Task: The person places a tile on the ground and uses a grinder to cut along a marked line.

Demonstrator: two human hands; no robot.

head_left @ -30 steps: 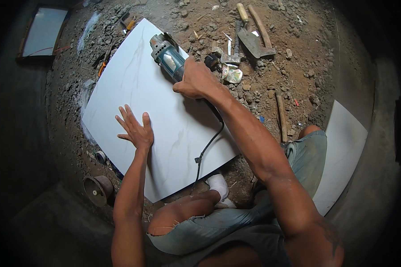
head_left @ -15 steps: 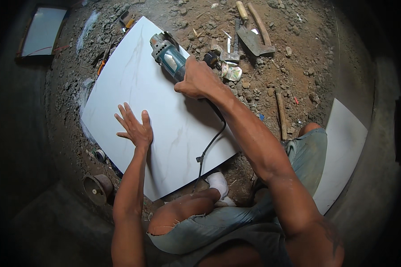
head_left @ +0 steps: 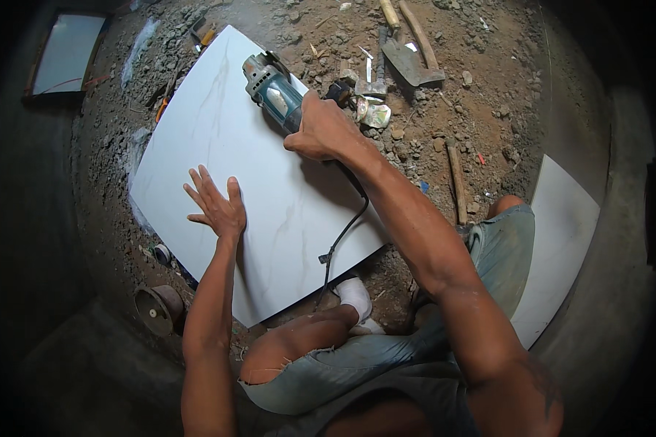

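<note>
A large white marbled tile (head_left: 197, 124) lies on the rubble in front of me. My right hand (head_left: 323, 131) is wrapped round the body of a teal angle grinder (head_left: 277, 95), whose head and disc guard are at the tile's far right edge. The disc itself is mostly hidden. From the grinder's rear a black cord (head_left: 350, 226) runs over the tile toward my foot. Flat on the tile's left half rests my left hand (head_left: 219, 205), fingers spread, holding nothing.
Right of the tile lie a trowel (head_left: 408, 67), a hammer (head_left: 372, 86), a crumpled packet (head_left: 376, 114) and a wooden handle (head_left: 456, 182). Another white tile (head_left: 561, 218) leans by the right wall. A round pot-like container (head_left: 159, 309) stands at lower left.
The whole view has shifted slightly, with things sitting a little further left and up. Both hands keep their places on the tile and the grinder.
</note>
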